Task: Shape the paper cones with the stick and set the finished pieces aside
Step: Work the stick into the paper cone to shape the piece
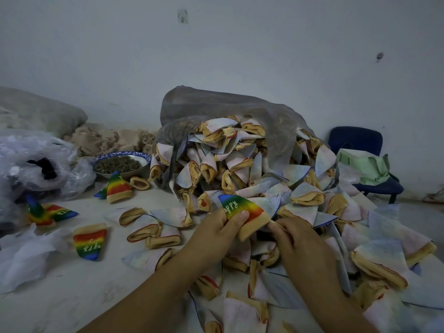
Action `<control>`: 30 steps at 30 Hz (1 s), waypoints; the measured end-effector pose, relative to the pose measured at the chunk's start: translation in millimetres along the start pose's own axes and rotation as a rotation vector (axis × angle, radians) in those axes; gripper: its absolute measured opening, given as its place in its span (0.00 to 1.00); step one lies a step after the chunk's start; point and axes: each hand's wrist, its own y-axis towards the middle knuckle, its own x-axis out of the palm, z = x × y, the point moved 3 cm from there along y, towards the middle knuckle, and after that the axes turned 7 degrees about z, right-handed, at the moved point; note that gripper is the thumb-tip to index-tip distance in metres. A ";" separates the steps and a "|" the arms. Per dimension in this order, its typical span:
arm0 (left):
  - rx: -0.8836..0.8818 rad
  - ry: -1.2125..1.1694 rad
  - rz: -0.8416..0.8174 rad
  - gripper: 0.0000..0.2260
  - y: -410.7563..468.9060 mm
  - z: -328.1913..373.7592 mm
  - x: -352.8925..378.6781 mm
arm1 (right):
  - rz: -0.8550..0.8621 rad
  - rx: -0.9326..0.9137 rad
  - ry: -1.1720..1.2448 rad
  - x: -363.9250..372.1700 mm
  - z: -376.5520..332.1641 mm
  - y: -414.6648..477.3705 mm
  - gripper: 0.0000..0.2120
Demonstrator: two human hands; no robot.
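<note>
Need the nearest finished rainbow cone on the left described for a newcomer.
Start at the big grey bag spilling pale cones, then look left across the white surface. Just left of the left hand and its forearm lies one rainbow cone, alone. Unlike the rainbow pieces farther back, its blue tip points toward the camera.
</note>
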 end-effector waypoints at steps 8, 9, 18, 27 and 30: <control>0.093 0.171 0.042 0.20 2.3 -1.6 -1.1 | -0.028 0.111 0.062 1.5 1.7 -2.0 0.09; 0.078 0.129 0.061 0.17 1.2 -3.4 -1.3 | -0.059 0.126 0.087 3.3 1.8 -2.1 0.07; -0.196 -0.251 0.593 0.23 12.4 -15.9 -39.4 | -0.152 0.169 0.098 9.9 18.2 -5.9 0.15; -0.282 -0.357 0.692 0.13 24.1 -26.7 -66.0 | -0.170 0.184 0.073 13.9 17.0 -9.0 0.12; -0.350 -0.424 0.603 0.15 28.3 -29.8 -68.9 | -0.174 0.183 0.067 14.6 17.0 -10.0 0.11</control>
